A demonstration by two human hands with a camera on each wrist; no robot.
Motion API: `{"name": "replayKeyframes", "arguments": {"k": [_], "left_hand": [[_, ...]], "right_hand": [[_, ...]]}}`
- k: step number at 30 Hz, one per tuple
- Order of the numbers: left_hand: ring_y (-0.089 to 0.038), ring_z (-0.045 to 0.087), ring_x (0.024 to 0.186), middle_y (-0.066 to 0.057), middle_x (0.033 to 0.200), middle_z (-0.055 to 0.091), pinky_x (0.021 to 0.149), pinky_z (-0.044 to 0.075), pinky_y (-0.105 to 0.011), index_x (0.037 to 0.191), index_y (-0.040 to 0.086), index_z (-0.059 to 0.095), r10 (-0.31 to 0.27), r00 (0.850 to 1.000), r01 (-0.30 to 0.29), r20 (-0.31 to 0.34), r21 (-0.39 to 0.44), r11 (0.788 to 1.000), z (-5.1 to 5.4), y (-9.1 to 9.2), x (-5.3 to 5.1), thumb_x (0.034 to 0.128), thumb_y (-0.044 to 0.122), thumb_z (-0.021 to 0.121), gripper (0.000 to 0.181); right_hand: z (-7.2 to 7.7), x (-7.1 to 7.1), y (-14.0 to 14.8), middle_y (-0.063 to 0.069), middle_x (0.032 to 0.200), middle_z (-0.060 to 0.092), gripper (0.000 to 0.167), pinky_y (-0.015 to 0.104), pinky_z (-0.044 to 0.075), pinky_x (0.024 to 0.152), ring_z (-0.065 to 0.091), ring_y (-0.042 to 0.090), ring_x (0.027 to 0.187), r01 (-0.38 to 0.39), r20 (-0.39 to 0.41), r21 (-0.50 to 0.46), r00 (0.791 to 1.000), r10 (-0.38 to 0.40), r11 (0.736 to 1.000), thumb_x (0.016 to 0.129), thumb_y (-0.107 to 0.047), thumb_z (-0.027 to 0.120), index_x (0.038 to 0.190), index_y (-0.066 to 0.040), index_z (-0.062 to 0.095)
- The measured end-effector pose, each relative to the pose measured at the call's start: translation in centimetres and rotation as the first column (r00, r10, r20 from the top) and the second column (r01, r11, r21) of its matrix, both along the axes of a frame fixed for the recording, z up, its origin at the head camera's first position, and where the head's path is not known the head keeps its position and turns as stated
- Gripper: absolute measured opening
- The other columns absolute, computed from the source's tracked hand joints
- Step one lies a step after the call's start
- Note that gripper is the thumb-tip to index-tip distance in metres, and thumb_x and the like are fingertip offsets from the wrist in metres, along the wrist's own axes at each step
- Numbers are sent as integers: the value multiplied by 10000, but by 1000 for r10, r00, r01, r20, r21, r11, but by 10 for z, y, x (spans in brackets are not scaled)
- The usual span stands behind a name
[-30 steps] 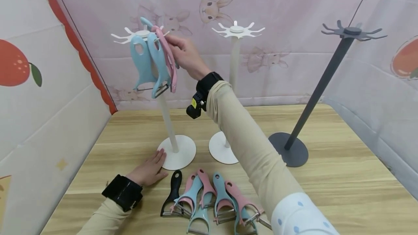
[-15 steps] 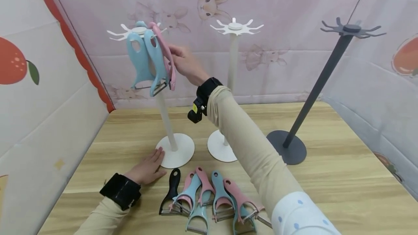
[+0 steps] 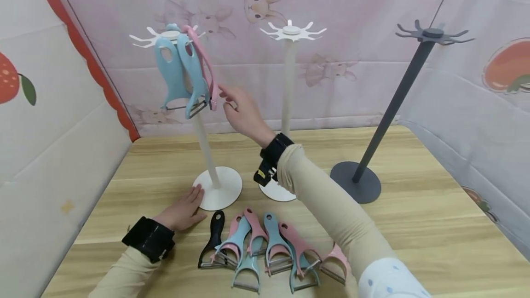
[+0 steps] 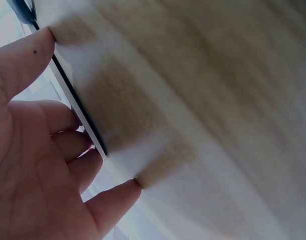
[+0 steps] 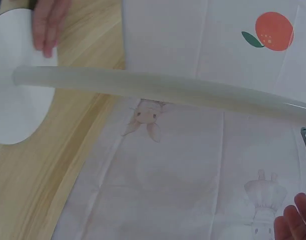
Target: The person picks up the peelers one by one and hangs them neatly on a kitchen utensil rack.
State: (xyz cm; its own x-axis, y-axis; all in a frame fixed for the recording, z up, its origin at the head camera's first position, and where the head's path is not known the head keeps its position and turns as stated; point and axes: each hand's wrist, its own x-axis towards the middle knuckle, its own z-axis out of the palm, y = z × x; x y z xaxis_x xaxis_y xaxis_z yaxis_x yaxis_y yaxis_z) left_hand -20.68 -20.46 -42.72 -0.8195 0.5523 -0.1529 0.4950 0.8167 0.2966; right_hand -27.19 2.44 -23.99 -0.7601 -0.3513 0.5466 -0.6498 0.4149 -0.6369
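Note:
My left hand [image 3: 184, 210] lies with straight fingers on the edge of the left white stand's round base [image 3: 223, 192]. From the hooks [image 3: 142, 39] of that stand hang two light-blue peelers [image 3: 169, 70] and a pink peeler [image 3: 203, 56]. Another blue handle top [image 3: 173, 27] shows behind them; the rest of it is hidden. Beside the pink peeler's lower end is my right hand [image 3: 247, 116], fingers loosely extended and holding nothing. Whether a fingertip touches that peeler is unclear in the head view. The right wrist view catches only some fingers [image 5: 295, 220], near the lower right corner.
A second white stand [image 3: 288, 82] and a dark grey stand [image 3: 393, 109] stand to the right, their hooks bare. In front lies a pile of peelers: a black peeler [image 3: 215, 233] at its left, several pink and blue ones, and a pink peeler [image 3: 337, 261] beside my right forearm.
The blue handle top behind the pink peeler has settled lower onto the hooks. My right hand has let go there and moved down and slightly right. My left hand has stayed on the base.

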Motion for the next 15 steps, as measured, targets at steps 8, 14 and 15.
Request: {"name": "replayKeyframes", "arguments": {"k": [8, 14, 15], "left_hand": [[-520, 159, 1270, -389, 1389, 157, 983, 229, -587, 1318, -205, 258, -30, 999, 31, -13, 34, 999, -5, -1, -2, 891, 234, 571, 689], [-553, 151, 1249, -419, 1368, 152, 973, 213, -610, 1297, -233, 255, -39, 999, 40, -15, 69, 997, -5, -3, -2, 892, 235, 558, 689], [-555, 150, 1248, -421, 1367, 150, 978, 209, -607, 1297, -234, 254, -38, 999, 39, -14, 69, 997, -5, -2, -2, 896, 234, 552, 685]], "right_hand": [[-26, 34, 40, 170, 1216, 541, 425, 321, 439, 846, 484, 265, 1110, -45, -24, 208, 998, 51, 977, 915, -87, 496, 1319, 31, 442], [-51, 54, 75, 170, 1176, 578, 406, 365, 465, 834, 544, 263, 1061, -130, 36, 373, 991, 126, 919, 916, -117, 526, 1289, 35, 479], [-55, 56, 81, 164, 1173, 582, 402, 365, 463, 838, 549, 257, 1058, -141, 58, 416, 990, 129, 899, 917, -134, 529, 1282, 30, 489]]}}
